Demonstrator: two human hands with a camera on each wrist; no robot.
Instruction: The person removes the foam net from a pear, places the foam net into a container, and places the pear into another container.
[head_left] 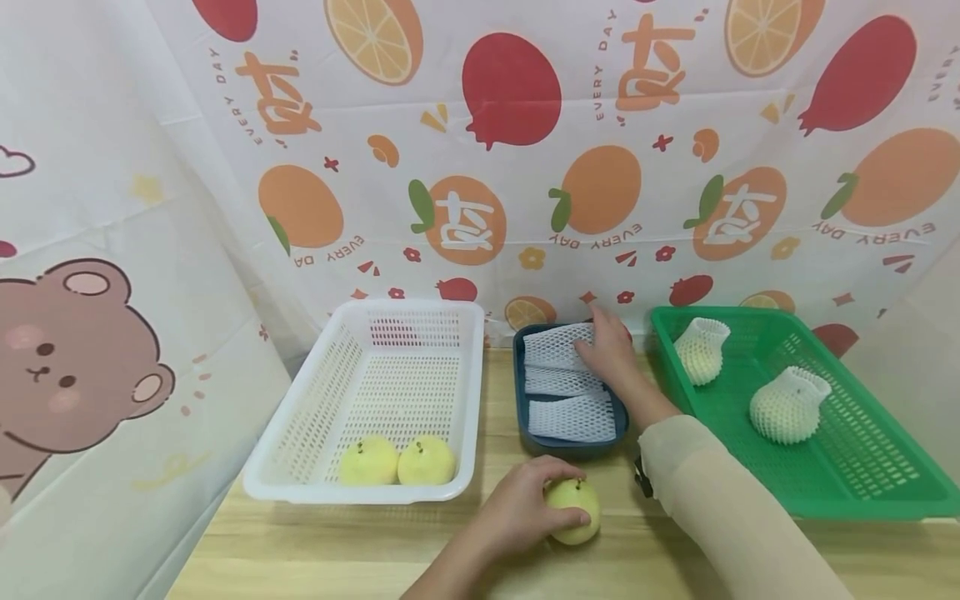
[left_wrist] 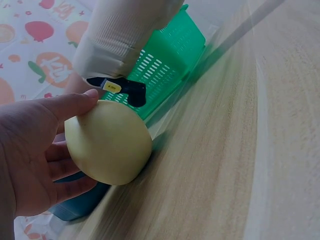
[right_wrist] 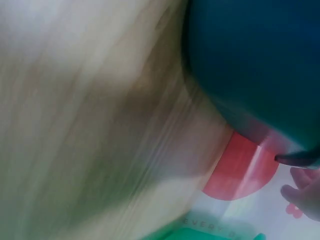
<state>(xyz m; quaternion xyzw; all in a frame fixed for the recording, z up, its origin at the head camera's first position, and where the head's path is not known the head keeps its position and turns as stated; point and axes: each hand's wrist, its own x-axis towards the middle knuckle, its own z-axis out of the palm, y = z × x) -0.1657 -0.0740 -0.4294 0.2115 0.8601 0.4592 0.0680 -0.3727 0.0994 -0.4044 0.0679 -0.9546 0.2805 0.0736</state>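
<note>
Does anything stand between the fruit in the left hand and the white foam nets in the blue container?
Only the near wall of the blue container stands between the fruit in the left hand and the foam nets. The right hand is at their far right end, not in between.

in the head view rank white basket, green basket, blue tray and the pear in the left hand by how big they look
1. White basket and green basket: too close to rank, green partly behind sleeve
2. Blue tray
3. Pear

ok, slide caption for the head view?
Left hand grips a yellow fruit; right hand at foam nets in a blue tray.
</note>
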